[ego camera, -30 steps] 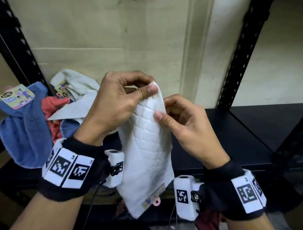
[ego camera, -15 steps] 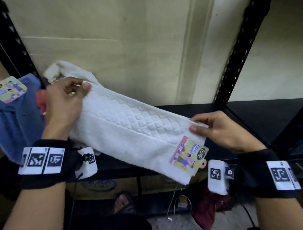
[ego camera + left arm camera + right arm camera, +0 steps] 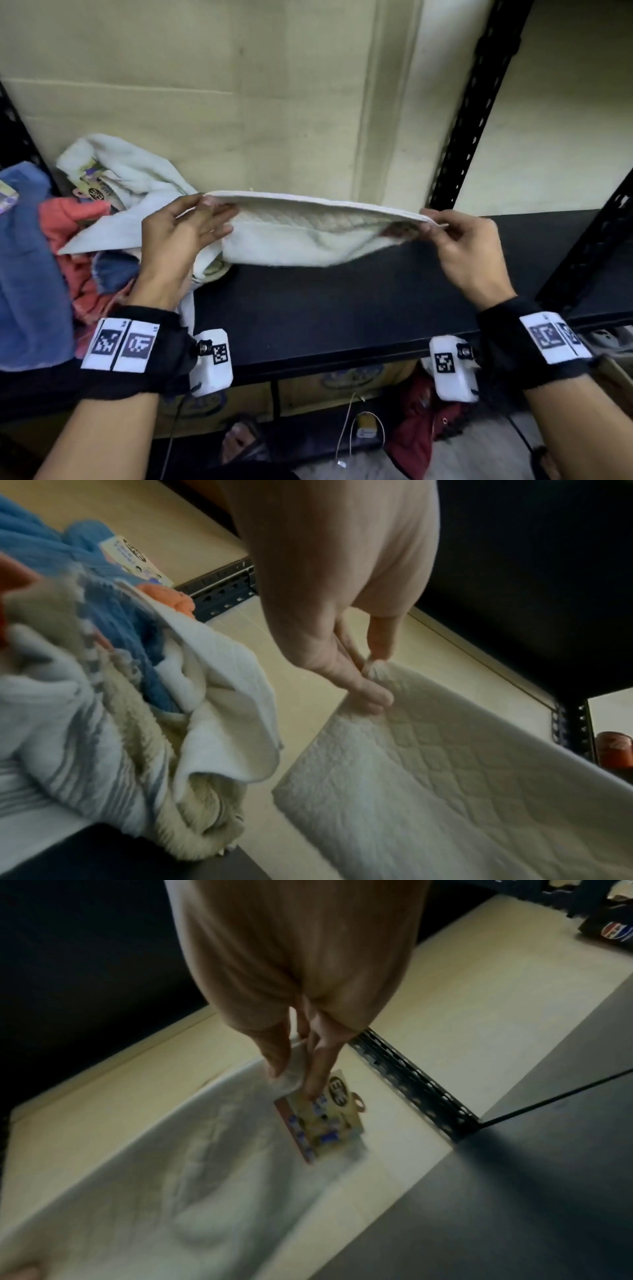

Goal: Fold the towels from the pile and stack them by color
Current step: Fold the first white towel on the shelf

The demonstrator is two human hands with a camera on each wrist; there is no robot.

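Note:
A white quilted towel hangs stretched between my two hands above the black shelf. My left hand pinches its left corner, thumb over fingers, as the left wrist view also shows. My right hand pinches the right corner, where a printed paper tag hangs from the towel. The pile of towels lies at the left: white, blue and coral ones mixed together.
A black perforated upright stands behind my right hand, with another shelf section beyond it. A pale wall backs the shelf. Boxes, a cable and red cloth lie below the shelf.
The towel went from hanging bunched between close hands to being spread wide. My hands moved apart and levelled it, so its top edge now runs nearly horizontal above the shelf.

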